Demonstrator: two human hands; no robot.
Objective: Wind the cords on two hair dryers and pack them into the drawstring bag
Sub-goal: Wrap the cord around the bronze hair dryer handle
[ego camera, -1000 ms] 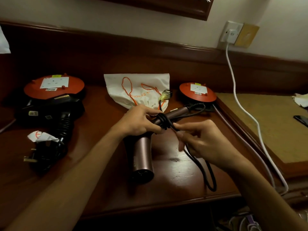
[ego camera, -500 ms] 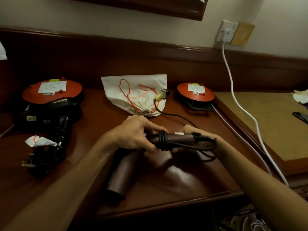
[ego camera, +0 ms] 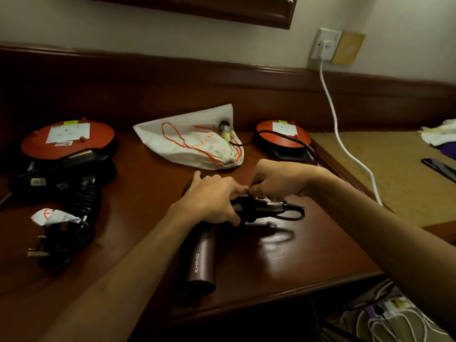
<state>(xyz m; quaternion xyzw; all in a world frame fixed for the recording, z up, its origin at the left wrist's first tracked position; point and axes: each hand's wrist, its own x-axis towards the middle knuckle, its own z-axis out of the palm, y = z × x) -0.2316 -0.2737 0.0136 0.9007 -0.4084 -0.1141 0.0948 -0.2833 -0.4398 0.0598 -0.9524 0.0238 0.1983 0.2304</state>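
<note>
A rose-brown hair dryer [ego camera: 199,262] lies on the wooden desk [ego camera: 283,262], barrel toward me. My left hand [ego camera: 212,198] grips it where the handle meets the barrel. Its black cord [ego camera: 288,211] is looped around the handle, and my right hand [ego camera: 278,181] pinches the cord above the handle. The cord's plug [ego camera: 225,132] rests on the white drawstring bag [ego camera: 190,141] with orange strings, which lies flat behind my hands. A black hair dryer [ego camera: 81,193] lies at the left, its cord and plug [ego camera: 39,250] bundled near the front.
Two red-topped cord reels stand at the back, one at the left [ego camera: 67,139] and one at the right [ego camera: 282,134]. A white cable [ego camera: 338,129] hangs from a wall socket [ego camera: 325,44]. A phone [ego camera: 439,167] lies on the lower surface to the right.
The dryer has been turned so its barrel points toward me. My right hand rose from under the handle to above it, carrying the cord around, and the plug now rests further up the bag.
</note>
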